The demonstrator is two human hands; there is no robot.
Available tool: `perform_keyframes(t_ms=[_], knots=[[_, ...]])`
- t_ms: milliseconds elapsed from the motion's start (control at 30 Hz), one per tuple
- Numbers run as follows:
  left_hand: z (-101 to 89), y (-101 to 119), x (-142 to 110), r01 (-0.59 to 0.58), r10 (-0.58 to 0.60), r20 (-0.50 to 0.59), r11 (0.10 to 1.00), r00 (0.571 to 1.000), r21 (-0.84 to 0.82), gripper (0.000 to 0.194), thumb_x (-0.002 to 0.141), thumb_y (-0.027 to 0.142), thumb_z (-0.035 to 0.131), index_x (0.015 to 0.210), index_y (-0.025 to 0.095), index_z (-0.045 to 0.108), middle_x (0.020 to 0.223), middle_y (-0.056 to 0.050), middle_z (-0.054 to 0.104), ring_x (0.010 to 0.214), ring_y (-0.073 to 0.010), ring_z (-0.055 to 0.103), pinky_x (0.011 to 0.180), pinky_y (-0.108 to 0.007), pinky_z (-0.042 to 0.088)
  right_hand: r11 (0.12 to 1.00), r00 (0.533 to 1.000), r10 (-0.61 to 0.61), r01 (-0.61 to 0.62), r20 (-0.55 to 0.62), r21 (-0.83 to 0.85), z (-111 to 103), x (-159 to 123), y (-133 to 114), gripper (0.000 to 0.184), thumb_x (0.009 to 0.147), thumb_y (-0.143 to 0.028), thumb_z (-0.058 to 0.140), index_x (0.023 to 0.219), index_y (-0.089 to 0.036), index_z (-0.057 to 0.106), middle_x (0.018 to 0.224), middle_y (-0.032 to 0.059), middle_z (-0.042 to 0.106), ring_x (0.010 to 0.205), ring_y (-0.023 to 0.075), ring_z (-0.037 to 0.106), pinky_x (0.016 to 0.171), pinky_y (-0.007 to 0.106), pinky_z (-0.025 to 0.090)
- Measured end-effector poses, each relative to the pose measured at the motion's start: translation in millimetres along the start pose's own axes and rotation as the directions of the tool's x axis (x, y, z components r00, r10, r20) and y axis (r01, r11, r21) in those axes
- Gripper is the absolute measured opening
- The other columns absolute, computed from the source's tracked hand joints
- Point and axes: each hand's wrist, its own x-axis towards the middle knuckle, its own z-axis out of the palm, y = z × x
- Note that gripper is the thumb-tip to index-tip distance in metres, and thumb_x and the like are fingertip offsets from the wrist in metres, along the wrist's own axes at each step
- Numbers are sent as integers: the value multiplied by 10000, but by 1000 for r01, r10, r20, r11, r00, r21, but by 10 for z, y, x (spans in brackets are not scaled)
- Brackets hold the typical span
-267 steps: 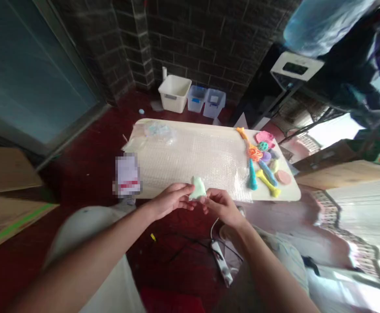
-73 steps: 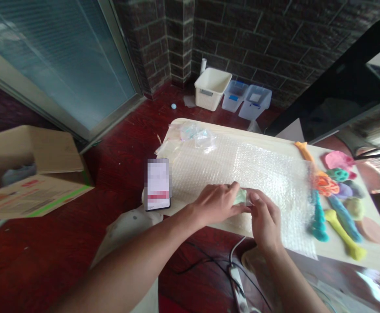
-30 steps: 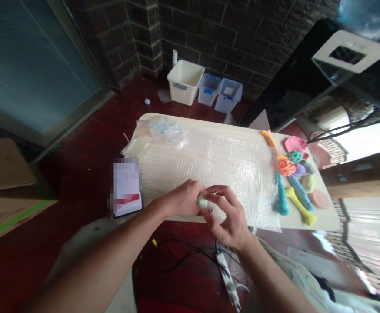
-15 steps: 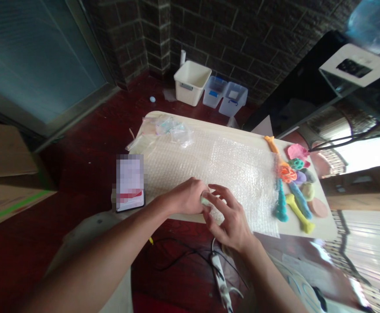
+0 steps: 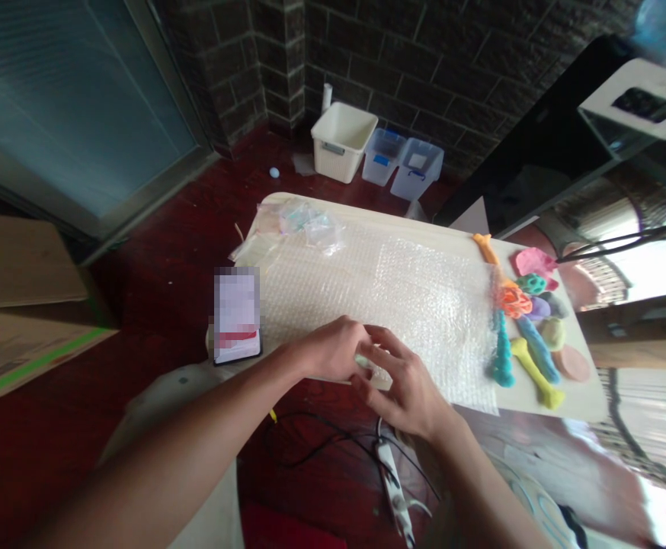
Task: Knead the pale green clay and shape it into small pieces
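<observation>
My left hand (image 5: 336, 349) is curled closed around a small pale green lump (image 5: 362, 360) that looks like modelling clay. Bent fingers of my right hand (image 5: 405, 381) press on the same lump from the right; much of it is hidden between the hands. Both hands are over the near edge of the table, above a sheet of bubble wrap (image 5: 424, 305). To their right lie soft clay pieces: a teal strip (image 5: 503, 354), a yellow bone-like piece (image 5: 539, 375), a blue strip (image 5: 540, 352), an orange coiled piece (image 5: 514, 301) and a pink piece (image 5: 535, 264).
A phone (image 5: 237, 314) stands at the table's left end, near clear plastic bags (image 5: 315, 226). Beyond the table, a white basket (image 5: 341, 145) and two clear bins (image 5: 416, 169) rest on the floor. A power strip (image 5: 393, 488) with cables lies below.
My right fingers have closed in slightly over the pale green lump, which now shows less. The whole view has shifted a little, with the table appearing farther right.
</observation>
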Motion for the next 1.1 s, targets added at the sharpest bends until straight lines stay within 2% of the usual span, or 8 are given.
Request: perform_keyframes(t_ms=[67,233,400,600,733,933,1100], knots=[[2,-9,21,-13,13,-28,1000,1000,21,54,700,161,731,651,142,720,661,-11,712,622,-141,629,558,-248,363,1000,999,-16,17,-33,12,24,-8,25,351,921,-244,629,1270,-205,618,1340,168,584,1164,335,653,949,497,591],[8,-43,69,-40,61,-162,991,985,130,101,709,222,756,668,149,699,657,-20,705,593,-143,611,558,-257,349,998,972,-65,67,-226,-1,59,-96,111,467,920,-201,619,1385,-236,602,1457,166,515,1173,324,657,961,517,597],[17,-32,83,-80,104,-205,989,973,123,98,695,206,762,736,150,692,697,-29,714,617,-153,632,562,-259,347,997,937,-79,80,-340,-9,71,-163,110,493,917,-193,599,1407,-249,604,1403,152,576,1246,339,628,971,535,595],[8,2,87,-64,93,-236,990,967,126,132,714,235,763,792,149,701,722,-38,720,636,-161,628,578,-269,357,997,918,-72,76,-390,-7,111,-146,94,449,902,-188,603,1350,-219,607,1360,166,602,1205,344,634,917,538,603],[-5,3,62,-60,95,-245,988,965,145,199,784,326,757,874,158,702,784,-42,734,684,-167,644,610,-271,383,999,908,10,13,-419,52,131,-157,98,467,899,-204,623,1363,-222,574,1363,166,583,1101,320,655,805,492,623],[-13,-18,34,-45,98,-235,974,967,220,226,823,386,740,889,177,686,786,-37,730,685,-173,649,626,-275,400,992,915,84,-38,-395,124,152,-150,108,435,936,-251,613,1369,-213,593,1373,167,554,1054,297,650,778,468,616],[-7,-44,37,-26,110,-237,942,965,334,263,872,422,710,973,179,691,857,-57,758,772,-217,704,643,-282,427,961,919,166,-70,-358,267,164,-123,101,416,985,-324,586,1386,-217,610,1377,159,545,1067,278,643,778,431,612]])
